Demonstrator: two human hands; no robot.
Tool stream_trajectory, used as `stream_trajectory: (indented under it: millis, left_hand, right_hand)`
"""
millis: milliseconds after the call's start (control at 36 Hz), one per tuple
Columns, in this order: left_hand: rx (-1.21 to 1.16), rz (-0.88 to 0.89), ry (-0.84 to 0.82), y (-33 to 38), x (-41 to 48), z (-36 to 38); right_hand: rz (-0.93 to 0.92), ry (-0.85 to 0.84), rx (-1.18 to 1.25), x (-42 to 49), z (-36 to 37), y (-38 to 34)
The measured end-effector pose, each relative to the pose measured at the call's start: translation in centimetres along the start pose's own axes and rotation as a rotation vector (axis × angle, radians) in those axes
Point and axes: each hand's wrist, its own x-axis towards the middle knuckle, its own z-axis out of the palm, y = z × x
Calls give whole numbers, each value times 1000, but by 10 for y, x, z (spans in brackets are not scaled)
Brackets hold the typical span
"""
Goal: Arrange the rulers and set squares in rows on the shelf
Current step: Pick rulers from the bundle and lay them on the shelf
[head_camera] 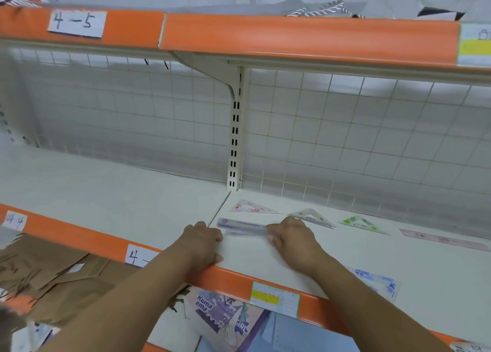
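A purple ruler (240,226) lies across the white shelf (132,208), and my right hand (289,236) grips its right end. My left hand (203,242) rests on the shelf just left of the ruler, fingers curled, holding nothing. Behind the ruler lies a pink set square (251,207). To its right lie a clear set square (313,217) and a green set square (362,224). A pink ruler (443,239) lies at the far right. A blue set square (380,282) peeks out beside my right forearm near the front edge.
The shelf has an orange front strip (233,280) with paper labels. A wire grid back panel (345,128) and a slotted upright (235,128) stand behind. Another orange-edged shelf (292,35) hangs overhead. Brown paper bags (61,280) and printed packets (225,317) fill the shelf below.
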Motion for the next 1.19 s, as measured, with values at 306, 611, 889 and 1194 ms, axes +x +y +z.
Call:
stream_trajectory:
  millis: [306,611,889,1194]
  left_hand:
    - [-8,-22,6,1,0,1]
    - [9,-40,10,2,1,1]
    - [-2,-45,12,3,0,1]
    - [8,-40,8,4,0,0]
  right_hand:
    - [63,29,8,25,1,-8]
    - [127,-42,5,40,10,-10]
    - [74,-107,35,42,8,-11]
    - [72,-88,-21,39,9,-11]
